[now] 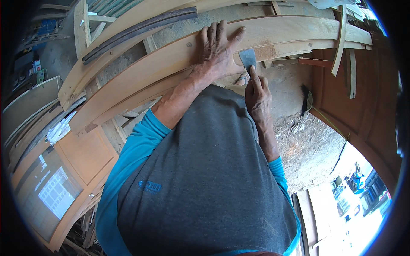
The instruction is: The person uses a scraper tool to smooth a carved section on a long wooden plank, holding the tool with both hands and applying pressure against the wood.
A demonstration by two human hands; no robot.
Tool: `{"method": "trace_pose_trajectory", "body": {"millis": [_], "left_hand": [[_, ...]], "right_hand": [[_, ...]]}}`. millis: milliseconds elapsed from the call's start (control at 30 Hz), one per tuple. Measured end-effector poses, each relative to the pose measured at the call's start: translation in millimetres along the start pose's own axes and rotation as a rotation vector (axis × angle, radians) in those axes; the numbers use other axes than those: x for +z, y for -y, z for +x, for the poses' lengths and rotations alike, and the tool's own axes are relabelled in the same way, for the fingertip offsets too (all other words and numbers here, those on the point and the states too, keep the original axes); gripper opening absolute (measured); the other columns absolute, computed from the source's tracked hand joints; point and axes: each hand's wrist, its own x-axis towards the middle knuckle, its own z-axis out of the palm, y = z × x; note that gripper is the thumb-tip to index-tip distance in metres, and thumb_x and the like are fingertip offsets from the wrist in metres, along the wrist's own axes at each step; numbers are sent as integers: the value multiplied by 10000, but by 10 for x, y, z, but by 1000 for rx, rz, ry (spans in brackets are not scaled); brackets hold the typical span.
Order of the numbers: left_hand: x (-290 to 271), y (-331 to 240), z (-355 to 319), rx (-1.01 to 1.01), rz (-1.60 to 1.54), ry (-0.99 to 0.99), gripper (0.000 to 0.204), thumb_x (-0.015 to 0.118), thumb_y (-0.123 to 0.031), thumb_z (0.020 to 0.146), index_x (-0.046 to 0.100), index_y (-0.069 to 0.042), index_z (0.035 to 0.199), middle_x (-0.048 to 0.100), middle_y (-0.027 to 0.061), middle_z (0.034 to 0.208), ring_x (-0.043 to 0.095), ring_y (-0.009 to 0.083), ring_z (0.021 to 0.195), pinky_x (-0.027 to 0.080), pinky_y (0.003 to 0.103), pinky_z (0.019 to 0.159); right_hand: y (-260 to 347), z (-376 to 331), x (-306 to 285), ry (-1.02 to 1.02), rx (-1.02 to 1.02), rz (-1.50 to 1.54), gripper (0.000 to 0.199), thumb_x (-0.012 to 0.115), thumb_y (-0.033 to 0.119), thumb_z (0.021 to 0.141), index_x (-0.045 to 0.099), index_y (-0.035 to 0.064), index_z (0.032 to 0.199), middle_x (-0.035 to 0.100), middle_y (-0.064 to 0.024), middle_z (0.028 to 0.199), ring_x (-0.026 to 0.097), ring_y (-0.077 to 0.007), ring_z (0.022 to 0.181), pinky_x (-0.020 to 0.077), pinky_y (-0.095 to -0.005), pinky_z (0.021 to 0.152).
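Here the left hand [215,51] lies flat and open on the curved wooden rail [171,59], whose length runs sideways past both hands, while the right hand [256,96], just beside it, pinches a flat metal scraper [247,59] against the wood.

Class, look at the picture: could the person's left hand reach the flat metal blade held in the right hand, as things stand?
Probably yes. The left hand lies flat on the curved wooden board, its thumb close to the metal blade that the right hand holds, with nothing between them.

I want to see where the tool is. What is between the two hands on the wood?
In the head view, a flat grey scraper blade lies between the left hand and the right hand, resting against the curved wooden beam.
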Motion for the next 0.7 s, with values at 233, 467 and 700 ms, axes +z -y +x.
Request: {"method": "trace_pose_trajectory", "body": {"millis": [233,467,700], "left_hand": [[-2,2,-2,-9,-10,-2,1189,974,-451,542,540,-222,1625,365,291,1615,321,490,1516,203,664,1254],[7,4,2,4,6,-20,1169,961,-463,554,550,-219,1620,372,288,1609,333,485,1503,205,662,1248],[12,6,-2,-8,19,3,1171,966,-477,569,541,-230,1632,377,292,1598,345,481,1489,202,663,1250]], "right_hand": [[28,36,-77,21,1,25,547,652,23,1027,608,130,1562,698,-186,1109,743,-400,919,626,-488,781],[12,53,-82,56,12,10,567,672,29,1015,603,132,1568,698,-192,1080,746,-394,906,628,-486,786],[-122,319,-292,-84,142,159,485,726,99,1038,637,57,1513,765,-193,1157,763,-286,923,603,-415,753]]}}
